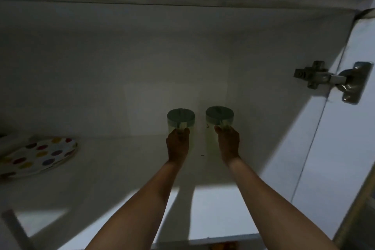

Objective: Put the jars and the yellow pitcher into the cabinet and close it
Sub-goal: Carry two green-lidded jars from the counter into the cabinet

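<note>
The inside of a white wall cabinet [101, 67], seen from below and in front, dim toward the back and brighter along the front of its shelf [213, 209]. At the far left a round plate with coloured polka dots [38, 154] lies flat on the shelf, partly cut off by the edge of the view, with something pale and blurred just behind it that cannot be made out.

Two bare forearms reach up from the bottom edge toward the middle of the shelf. The left hand [178, 144] is wrapped around the lower part of the left jar [181, 117], a pale, see-through cylinder with a grey-green lid. The right hand [228, 143] is closed the same way around the right jar [219, 116], which matches the first. The two jars stand upright, side by side with a narrow gap between them, close to the cabinet's back wall. Whether their bases rest on the shelf is hidden by the hands. The arms throw long shadows across the lit front part of the shelf.

To the right, on the cabinet's side wall, a metal hinge [328, 80] links to the open door [345, 148], whose white inner face runs down the right edge of the view.
</note>
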